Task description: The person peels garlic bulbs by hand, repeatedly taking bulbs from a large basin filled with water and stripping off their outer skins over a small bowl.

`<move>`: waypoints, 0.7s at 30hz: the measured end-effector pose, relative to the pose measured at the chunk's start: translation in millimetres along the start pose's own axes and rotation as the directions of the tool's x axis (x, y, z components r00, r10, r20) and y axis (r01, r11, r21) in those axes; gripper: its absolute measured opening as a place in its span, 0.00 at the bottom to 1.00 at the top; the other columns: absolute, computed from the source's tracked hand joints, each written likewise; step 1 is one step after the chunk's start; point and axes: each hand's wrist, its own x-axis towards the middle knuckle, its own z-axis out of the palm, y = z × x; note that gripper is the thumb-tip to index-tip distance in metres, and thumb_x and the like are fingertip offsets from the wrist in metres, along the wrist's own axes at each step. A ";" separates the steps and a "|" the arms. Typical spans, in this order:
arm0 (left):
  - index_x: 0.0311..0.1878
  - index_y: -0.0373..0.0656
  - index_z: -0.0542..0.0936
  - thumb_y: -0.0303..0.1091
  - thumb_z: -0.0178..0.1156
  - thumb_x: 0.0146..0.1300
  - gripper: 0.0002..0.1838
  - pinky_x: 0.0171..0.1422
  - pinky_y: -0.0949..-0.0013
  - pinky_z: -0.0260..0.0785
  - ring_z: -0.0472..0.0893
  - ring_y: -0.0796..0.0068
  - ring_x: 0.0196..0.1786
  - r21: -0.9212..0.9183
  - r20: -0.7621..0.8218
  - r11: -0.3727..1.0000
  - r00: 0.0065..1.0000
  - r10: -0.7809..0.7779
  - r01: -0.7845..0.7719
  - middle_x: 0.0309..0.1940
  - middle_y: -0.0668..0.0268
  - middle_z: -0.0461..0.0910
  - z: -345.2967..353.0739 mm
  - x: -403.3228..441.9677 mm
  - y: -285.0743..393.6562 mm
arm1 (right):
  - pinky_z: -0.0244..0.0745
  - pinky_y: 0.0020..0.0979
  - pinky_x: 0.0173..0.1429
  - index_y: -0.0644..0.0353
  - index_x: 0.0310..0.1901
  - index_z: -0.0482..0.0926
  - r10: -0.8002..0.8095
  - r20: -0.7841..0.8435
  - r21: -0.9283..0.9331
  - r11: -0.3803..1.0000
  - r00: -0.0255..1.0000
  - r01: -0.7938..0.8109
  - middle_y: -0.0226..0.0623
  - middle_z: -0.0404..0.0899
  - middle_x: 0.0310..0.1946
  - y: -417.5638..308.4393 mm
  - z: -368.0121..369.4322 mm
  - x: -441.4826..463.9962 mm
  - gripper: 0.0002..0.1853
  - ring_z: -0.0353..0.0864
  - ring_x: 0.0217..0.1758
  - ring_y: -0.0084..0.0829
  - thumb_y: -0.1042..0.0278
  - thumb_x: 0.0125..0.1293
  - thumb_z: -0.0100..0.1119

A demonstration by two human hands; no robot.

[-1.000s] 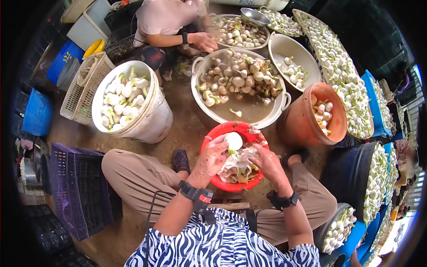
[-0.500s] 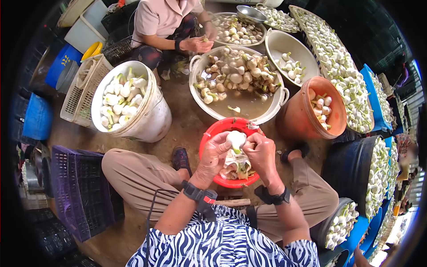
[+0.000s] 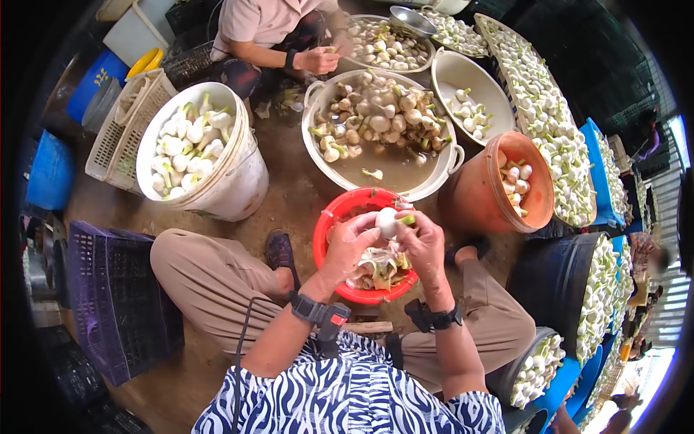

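A white garlic bulb (image 3: 387, 223) with a short green stem is held between my two hands, above a red basin (image 3: 324, 239). My left hand (image 3: 350, 244) grips the bulb's left side with thumb and fingers. At the stem end, on the right, the fingers of my right hand (image 3: 423, 242) are closed. Peeled skins and leafy scraps (image 3: 377, 269) lie in the basin below. Just beyond it, a large white tub (image 3: 316, 148) of murky water holds a heap of unpeeled, brownish garlic bulbs (image 3: 387, 116).
A white bucket (image 3: 242, 173) of peeled garlic stands left, an orange bucket (image 3: 463, 188) with several bulbs right. A co-worker (image 3: 278, 43) sits across, hands near another tub. A purple crate (image 3: 119, 296) is beside my left knee. Garlic-filled trays (image 3: 538, 108) line the right.
The garlic bulb has turned, so its green stem now points right instead of toward me. My fingers have shifted around it. The whole view has moved slightly.
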 end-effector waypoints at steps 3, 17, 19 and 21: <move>0.58 0.30 0.72 0.24 0.54 0.64 0.19 0.50 0.74 0.76 0.81 0.77 0.44 0.057 0.022 0.998 0.999 -0.040 0.039 0.48 0.60 0.79 -4.9 1.2 8.5 | 0.66 0.18 0.24 0.64 0.44 0.79 0.026 -0.041 0.192 0.981 0.999 -0.018 0.26 0.75 0.22 3.6 -1.3 -3.2 0.08 0.71 0.20 0.14 0.70 0.66 0.59; 0.37 0.36 0.75 0.25 0.60 0.60 0.05 0.34 0.77 0.70 0.77 0.83 0.30 0.368 -0.095 0.927 0.989 0.117 -0.075 0.27 0.70 0.78 -4.5 -3.9 21.0 | 0.65 0.17 0.25 0.65 0.41 0.77 0.049 -0.073 0.240 0.970 0.996 -0.031 0.27 0.75 0.24 -9.0 10.4 -1.1 0.08 0.71 0.22 0.14 0.68 0.68 0.56; 0.33 0.37 0.74 0.31 0.63 0.60 0.09 0.33 0.71 0.68 0.75 0.78 0.27 0.613 -0.036 0.767 0.962 0.269 -0.191 0.24 0.65 0.77 -2.7 -0.4 20.0 | 0.66 0.17 0.25 0.65 0.41 0.77 0.063 -0.097 0.202 0.978 0.993 -0.043 0.27 0.75 0.23 -6.9 17.7 2.6 0.08 0.71 0.22 0.14 0.69 0.68 0.56; 0.31 0.37 0.74 0.32 0.64 0.60 0.09 0.33 0.70 0.69 0.75 0.76 0.26 0.635 -0.063 0.746 0.950 0.307 -0.199 0.24 0.63 0.77 -7.8 3.3 23.0 | 0.66 0.17 0.25 0.65 0.41 0.77 0.062 -0.059 0.218 0.975 0.996 -0.047 0.27 0.75 0.23 -3.6 21.2 5.0 0.07 0.71 0.22 0.13 0.69 0.68 0.55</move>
